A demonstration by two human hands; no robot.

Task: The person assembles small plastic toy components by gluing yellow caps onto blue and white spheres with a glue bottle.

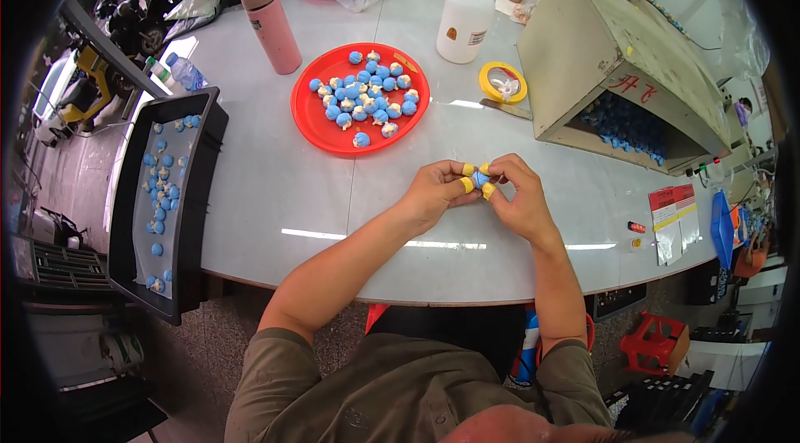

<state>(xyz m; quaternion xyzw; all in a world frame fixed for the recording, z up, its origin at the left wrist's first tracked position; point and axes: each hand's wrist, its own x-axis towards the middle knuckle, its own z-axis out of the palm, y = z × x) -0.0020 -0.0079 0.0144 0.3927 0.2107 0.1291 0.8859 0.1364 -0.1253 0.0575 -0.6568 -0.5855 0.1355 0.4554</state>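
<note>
Between the taped fingertips of both hands is a small blue and white ball-shaped piece (481, 180), held just above the table. My left hand (439, 190) pinches it from the left, and my right hand (518, 197) grips it from the right. Yellow tape wraps the thumb and a finger of each hand. Up and to the left of the hands, a red round tray (312, 128) carries many similar blue and white pieces (362, 97). Fingers cover much of the held piece, so its details are hidden.
A black bin (212, 130) with more blue pieces stands at the left edge. A pink flask (271, 25), a white bottle (463, 25), a yellow tape roll (522, 86) and a flat metal strip (506, 109) lie farther back. At right stands a metal box (575, 51) containing blue pieces; a person sits beyond it.
</note>
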